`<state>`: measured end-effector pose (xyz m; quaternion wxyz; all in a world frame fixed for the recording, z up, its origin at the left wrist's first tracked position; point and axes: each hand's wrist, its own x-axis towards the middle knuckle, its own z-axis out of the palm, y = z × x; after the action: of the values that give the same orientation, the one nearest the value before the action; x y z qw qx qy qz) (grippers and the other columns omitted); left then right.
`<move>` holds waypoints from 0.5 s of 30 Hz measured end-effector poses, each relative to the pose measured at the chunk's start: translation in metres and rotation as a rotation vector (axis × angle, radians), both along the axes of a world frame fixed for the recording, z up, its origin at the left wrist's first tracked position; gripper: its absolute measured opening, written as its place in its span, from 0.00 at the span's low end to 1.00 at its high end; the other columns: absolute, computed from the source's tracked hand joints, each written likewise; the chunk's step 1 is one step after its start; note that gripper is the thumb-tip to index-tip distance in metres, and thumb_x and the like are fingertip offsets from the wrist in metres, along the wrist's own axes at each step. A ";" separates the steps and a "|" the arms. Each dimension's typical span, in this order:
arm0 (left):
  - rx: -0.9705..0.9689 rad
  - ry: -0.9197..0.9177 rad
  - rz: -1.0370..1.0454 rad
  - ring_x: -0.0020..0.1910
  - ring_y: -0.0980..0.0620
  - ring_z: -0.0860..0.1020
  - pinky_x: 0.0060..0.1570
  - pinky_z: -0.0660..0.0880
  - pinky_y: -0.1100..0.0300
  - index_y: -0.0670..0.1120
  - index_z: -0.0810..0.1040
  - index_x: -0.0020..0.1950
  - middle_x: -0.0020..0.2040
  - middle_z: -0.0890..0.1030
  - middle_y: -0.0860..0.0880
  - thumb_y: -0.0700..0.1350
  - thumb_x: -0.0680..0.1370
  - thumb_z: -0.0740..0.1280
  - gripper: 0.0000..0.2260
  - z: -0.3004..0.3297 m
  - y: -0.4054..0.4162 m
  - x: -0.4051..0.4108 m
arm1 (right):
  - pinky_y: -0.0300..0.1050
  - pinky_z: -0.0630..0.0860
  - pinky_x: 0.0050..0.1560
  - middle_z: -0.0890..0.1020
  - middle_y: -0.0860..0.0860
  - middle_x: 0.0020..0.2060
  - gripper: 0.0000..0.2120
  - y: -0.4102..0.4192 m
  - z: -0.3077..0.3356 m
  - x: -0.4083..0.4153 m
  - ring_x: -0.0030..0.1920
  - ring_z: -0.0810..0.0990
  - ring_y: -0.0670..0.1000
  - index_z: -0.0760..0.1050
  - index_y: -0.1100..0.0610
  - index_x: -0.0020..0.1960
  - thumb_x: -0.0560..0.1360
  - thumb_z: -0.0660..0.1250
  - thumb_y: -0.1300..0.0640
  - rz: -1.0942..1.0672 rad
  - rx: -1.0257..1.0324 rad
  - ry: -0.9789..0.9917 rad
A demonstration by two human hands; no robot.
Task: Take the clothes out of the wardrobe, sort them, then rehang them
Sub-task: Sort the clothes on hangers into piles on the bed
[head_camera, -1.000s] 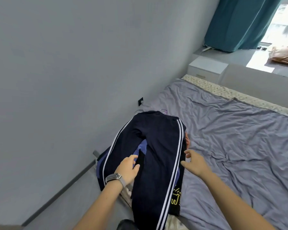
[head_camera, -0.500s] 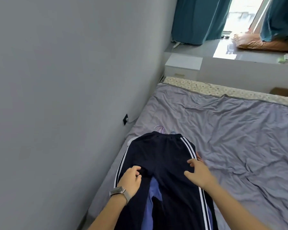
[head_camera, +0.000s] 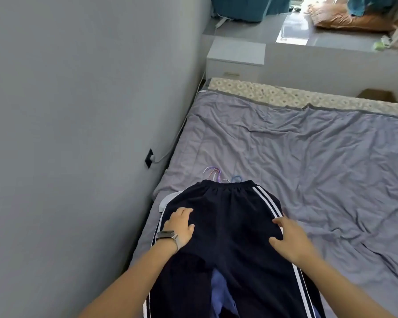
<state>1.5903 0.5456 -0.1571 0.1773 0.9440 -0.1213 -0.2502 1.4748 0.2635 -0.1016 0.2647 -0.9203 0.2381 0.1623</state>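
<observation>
Trousers (head_camera: 230, 226) by bed (head_camera: 308, 157) edge (wall side), left hand (head_camera: 179, 226), right hand (head_camera: 292, 239) pressing flat, fingers straight.

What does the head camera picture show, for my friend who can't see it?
Two hands press flat on dark navy track pants with white side stripes, spread on a grey-purple bed sheet: the left hand, with a watch on its wrist, and the right hand. Coloured hanger hooks peek out above the waistband, and a grey wall runs along the left.
</observation>
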 end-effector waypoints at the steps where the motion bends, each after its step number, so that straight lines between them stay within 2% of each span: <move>1: 0.019 -0.006 -0.003 0.69 0.49 0.65 0.62 0.69 0.50 0.50 0.61 0.73 0.72 0.62 0.51 0.49 0.78 0.62 0.24 -0.007 -0.006 0.008 | 0.48 0.66 0.68 0.75 0.53 0.62 0.26 -0.001 -0.006 0.001 0.67 0.69 0.53 0.70 0.56 0.66 0.70 0.69 0.56 -0.005 0.004 0.010; 6: 0.107 0.034 0.056 0.74 0.48 0.57 0.67 0.63 0.46 0.46 0.54 0.76 0.76 0.55 0.48 0.53 0.78 0.62 0.30 -0.042 -0.030 0.053 | 0.39 0.65 0.66 0.74 0.51 0.64 0.25 -0.002 -0.026 0.004 0.67 0.68 0.49 0.70 0.56 0.67 0.70 0.69 0.59 -0.055 0.040 -0.009; 8: 0.134 0.066 0.111 0.74 0.46 0.57 0.68 0.61 0.44 0.44 0.55 0.75 0.75 0.56 0.47 0.55 0.79 0.60 0.29 -0.058 -0.035 0.072 | 0.36 0.62 0.65 0.74 0.51 0.64 0.25 -0.002 -0.032 0.006 0.68 0.66 0.47 0.69 0.56 0.67 0.71 0.68 0.60 -0.054 0.058 -0.013; 12: 0.182 0.187 0.187 0.64 0.41 0.71 0.62 0.69 0.46 0.42 0.62 0.69 0.66 0.71 0.42 0.56 0.76 0.62 0.27 -0.079 -0.030 0.108 | 0.29 0.56 0.62 0.73 0.50 0.64 0.24 -0.004 -0.037 0.014 0.68 0.63 0.45 0.69 0.56 0.68 0.72 0.67 0.61 -0.035 0.080 -0.036; 15: 0.115 0.349 0.175 0.53 0.45 0.78 0.55 0.75 0.48 0.47 0.66 0.66 0.55 0.78 0.47 0.59 0.63 0.69 0.35 -0.112 -0.019 0.127 | 0.24 0.51 0.58 0.74 0.48 0.63 0.24 -0.003 -0.039 0.016 0.66 0.62 0.42 0.69 0.55 0.68 0.73 0.66 0.61 -0.033 0.081 -0.072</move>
<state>1.7168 0.5261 -0.2690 0.1624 0.9019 0.0084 -0.4002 1.4905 0.2608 -0.1406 0.3128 -0.9099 0.2370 0.1343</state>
